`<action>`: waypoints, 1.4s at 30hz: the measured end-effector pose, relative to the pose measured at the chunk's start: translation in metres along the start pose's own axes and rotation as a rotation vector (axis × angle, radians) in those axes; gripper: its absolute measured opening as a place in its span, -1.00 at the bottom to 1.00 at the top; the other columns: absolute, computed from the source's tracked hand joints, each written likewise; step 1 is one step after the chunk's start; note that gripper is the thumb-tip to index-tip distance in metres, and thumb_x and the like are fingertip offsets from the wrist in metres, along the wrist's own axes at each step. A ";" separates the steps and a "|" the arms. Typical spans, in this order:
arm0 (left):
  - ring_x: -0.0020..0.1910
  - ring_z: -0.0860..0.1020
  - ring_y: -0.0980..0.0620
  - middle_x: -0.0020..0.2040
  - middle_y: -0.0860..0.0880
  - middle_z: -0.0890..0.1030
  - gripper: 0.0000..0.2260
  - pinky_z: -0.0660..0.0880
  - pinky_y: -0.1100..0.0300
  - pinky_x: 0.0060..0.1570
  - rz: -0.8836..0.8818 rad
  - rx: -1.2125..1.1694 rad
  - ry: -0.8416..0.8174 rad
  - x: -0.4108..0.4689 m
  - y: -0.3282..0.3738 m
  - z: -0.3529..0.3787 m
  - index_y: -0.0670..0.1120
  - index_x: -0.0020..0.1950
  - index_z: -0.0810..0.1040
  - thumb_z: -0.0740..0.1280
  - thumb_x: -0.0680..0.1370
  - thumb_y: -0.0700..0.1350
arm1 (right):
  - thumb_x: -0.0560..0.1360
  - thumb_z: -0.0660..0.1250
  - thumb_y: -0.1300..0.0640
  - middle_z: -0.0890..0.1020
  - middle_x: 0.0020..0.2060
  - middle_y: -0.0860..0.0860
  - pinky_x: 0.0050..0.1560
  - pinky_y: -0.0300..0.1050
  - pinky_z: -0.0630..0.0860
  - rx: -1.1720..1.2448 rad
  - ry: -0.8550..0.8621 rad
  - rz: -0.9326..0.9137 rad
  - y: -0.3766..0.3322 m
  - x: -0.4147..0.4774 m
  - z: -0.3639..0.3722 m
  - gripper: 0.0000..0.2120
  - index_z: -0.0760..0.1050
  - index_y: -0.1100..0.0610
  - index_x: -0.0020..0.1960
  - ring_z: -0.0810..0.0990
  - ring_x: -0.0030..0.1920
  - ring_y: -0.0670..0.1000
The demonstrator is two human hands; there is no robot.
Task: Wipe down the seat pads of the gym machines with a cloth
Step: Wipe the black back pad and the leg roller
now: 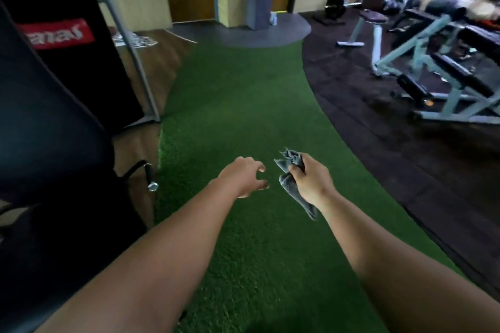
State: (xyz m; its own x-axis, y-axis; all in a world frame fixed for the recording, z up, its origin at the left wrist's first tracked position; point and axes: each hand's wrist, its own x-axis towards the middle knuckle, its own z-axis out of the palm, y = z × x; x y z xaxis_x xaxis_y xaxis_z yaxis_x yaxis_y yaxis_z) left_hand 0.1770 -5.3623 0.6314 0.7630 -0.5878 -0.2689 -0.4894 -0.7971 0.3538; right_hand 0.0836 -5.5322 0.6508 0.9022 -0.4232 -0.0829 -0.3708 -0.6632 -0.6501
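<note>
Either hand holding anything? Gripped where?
The right hand grips the crumpled grey cloth around its bunched middle; one end sticks up, the other hangs below the hand. The left hand holds nothing, fingers loosely curled.

open green turf [243,105] ahead, black padded machine [48,121] left, benches [433,62] right

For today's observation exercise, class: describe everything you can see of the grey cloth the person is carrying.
The grey cloth is small and soft, with a nubbly, microfibre-like surface, crumpled rather than folded. The right hand grips it round the middle; bunched corners stick up above the fingers and a longer tail hangs below the wrist. It is held in the air over green turf, touching only that hand.
</note>
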 end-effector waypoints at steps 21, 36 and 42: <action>0.27 0.53 -0.15 0.24 -0.08 0.58 -0.64 0.53 -0.04 0.22 -0.881 -0.179 0.361 0.082 -0.240 -0.092 0.00 0.34 0.57 0.37 0.55 0.01 | 0.65 0.27 -0.03 0.65 0.14 0.04 0.01 -0.10 0.43 -0.128 -0.661 -0.772 -0.238 0.315 0.179 -0.73 0.50 0.05 0.29 0.61 0.14 0.11; 0.36 0.45 -0.13 0.34 -0.05 0.54 -0.46 0.47 0.03 0.26 -1.406 -0.386 0.520 -0.041 -0.350 -0.086 0.04 0.45 0.52 0.37 0.53 0.26 | 0.54 0.44 0.01 0.63 0.08 0.07 0.11 -0.08 0.46 -0.090 -1.072 -1.170 -0.406 0.246 0.375 -0.69 0.60 0.14 0.21 0.60 0.12 0.11; 0.10 0.60 -0.08 0.04 -0.01 0.67 -0.26 0.55 -0.03 0.12 -1.633 -0.768 0.848 -0.046 -0.370 -0.068 0.02 0.11 0.66 0.01 0.41 0.55 | 0.49 0.47 0.20 0.72 -0.16 0.03 -0.01 0.04 0.62 0.215 -1.589 -0.762 -0.442 0.221 0.424 -0.93 0.67 0.08 -0.04 0.70 -0.09 0.06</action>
State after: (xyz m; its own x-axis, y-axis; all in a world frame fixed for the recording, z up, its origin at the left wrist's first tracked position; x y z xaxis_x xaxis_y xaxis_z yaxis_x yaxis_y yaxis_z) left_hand 0.3523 -5.0309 0.5740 0.3006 0.8901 -0.3427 0.8254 -0.0627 0.5611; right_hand 0.5399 -5.0703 0.5998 0.2162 0.9460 -0.2416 0.1069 -0.2689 -0.9572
